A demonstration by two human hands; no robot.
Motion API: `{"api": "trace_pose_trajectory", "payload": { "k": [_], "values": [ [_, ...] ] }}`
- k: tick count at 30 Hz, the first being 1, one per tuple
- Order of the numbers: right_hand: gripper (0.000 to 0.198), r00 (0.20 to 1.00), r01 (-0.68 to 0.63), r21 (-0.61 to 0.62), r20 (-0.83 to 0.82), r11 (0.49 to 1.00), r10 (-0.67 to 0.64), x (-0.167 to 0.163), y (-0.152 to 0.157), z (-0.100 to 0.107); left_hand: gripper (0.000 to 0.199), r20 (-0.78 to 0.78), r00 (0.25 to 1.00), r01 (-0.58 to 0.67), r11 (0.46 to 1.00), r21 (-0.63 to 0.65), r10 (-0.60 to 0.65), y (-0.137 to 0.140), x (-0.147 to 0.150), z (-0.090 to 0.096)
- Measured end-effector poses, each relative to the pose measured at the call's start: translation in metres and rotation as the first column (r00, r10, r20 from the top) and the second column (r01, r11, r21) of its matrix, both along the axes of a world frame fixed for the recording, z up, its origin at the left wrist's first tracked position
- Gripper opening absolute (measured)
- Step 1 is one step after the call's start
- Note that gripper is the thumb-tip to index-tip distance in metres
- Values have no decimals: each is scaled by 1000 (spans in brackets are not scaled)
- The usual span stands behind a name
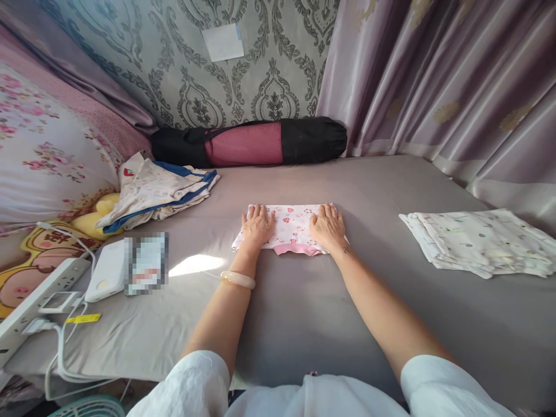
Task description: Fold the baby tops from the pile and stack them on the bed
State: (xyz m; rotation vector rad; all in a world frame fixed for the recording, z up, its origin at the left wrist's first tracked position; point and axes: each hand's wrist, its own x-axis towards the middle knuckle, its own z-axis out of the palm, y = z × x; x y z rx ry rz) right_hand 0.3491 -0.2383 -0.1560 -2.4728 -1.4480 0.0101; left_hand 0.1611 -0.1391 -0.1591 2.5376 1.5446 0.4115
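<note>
A small white garment (292,226) with a pink and red print lies folded flat in front of me, its pink neckline trim (297,249) toward me. Flat on its left end rests my left hand (258,226), fingers spread and pointing away. My right hand (327,227) lies the same way on the right end, palm down with fingers extended. Neither hand grips the fabric. The cloth under both palms is hidden.
Folded white printed cloths (478,242) lie at the right on the grey sheet (299,313). At the left are blue-trimmed clothes (160,188), a white box-shaped device (107,270), a power strip (41,307) and cables. A black and pink rolled bag (247,143) lies along the wall.
</note>
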Motion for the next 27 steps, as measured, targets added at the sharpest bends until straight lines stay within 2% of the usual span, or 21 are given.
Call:
{"api": "trace_pose_trajectory", "payload": {
  "k": [3,7,13,16,21,23,27],
  "values": [
    [62,1000,-10,-11,-11,1000,10,2,-3,2,54,-25,998,54,999,-7,-54,0,-6,4],
    [64,994,-105,-53,5,993,106,9,-10,2,49,-49,989,142,989,51,-139,-3,-15,8],
    [64,982,-181,-37,53,983,183,17,-34,-2,54,-109,929,365,920,139,-353,-11,-24,11],
    [67,983,-172,-54,49,984,175,15,-46,0,66,-133,906,416,904,100,-402,-21,-25,16],
    [71,982,-169,-88,74,982,175,9,-59,4,77,-120,908,396,916,-66,-401,-49,-20,26],
    [71,979,-174,-84,94,981,182,8,-64,4,70,-113,890,432,896,-104,-442,-61,-18,27],
    [70,974,-198,-83,95,977,206,9,-74,4,53,-122,852,500,860,-102,-509,-75,-19,27]
  ]
}}
